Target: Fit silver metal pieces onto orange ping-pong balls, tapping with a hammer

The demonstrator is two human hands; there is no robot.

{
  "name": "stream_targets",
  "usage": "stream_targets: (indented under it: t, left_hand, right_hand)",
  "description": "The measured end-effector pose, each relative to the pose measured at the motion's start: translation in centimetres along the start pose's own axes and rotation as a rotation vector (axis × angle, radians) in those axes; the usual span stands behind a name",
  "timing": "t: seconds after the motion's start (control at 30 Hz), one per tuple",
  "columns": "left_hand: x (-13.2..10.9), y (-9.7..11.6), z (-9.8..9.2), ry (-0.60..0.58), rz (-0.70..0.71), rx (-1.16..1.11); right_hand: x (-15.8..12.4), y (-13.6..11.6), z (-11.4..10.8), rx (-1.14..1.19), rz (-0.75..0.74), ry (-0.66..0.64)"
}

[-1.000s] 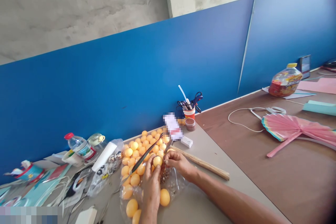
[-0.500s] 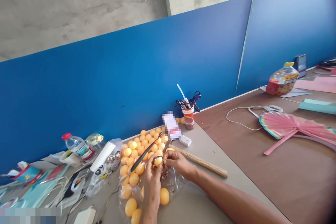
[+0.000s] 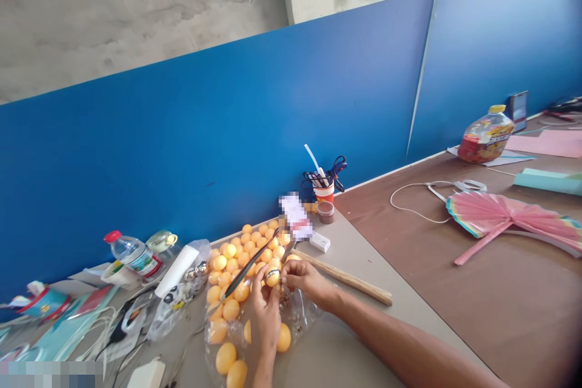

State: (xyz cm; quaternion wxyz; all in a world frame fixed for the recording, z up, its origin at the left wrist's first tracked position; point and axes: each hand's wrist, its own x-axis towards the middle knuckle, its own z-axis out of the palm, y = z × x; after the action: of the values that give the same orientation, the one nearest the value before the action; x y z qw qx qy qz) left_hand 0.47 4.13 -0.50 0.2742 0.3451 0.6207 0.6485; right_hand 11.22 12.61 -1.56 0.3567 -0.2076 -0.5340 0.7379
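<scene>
Between the fingertips of my left hand [image 3: 266, 309] is a yellow-orange ball [image 3: 273, 277] with a dark band around it. My right hand [image 3: 307, 279] is at the ball's right side, its thumb and forefinger pinched together; anything between them is too small to make out. Under and behind my hands lie many orange balls [image 3: 231, 309] in clear plastic. A dark, thin strip-like tool [image 3: 243, 273] rests slantwise on top of them. Small dark bits show in the clear bag [image 3: 302, 315] below my right hand.
A wooden stick [image 3: 350, 279] lies right of my hands. Behind are a small white box [image 3: 320, 242], a lidded tub [image 3: 325, 212] and a cup of pens [image 3: 324, 194]. Bottles and cables crowd the left; a pink paper fan [image 3: 504, 218] lies at right.
The banded ball has turned slightly in my left fingers, showing more of its band. My right fingertips stay close to it. The whole view has shifted a little.
</scene>
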Motion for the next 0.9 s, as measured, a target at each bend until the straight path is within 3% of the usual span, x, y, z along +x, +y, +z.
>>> stream_targets:
  t: [0.6,0.9]
  left_hand:
    - [0.1,-0.8,-0.2,-0.025,0.055,0.035]
    - [-0.5,0.5,0.1,0.002,0.058,0.106]
  right_hand:
    - [0.1,0.0,-0.2,0.130,0.036,-0.024]
    - [-0.1,-0.6,-0.1,0.205,0.060,-0.025]
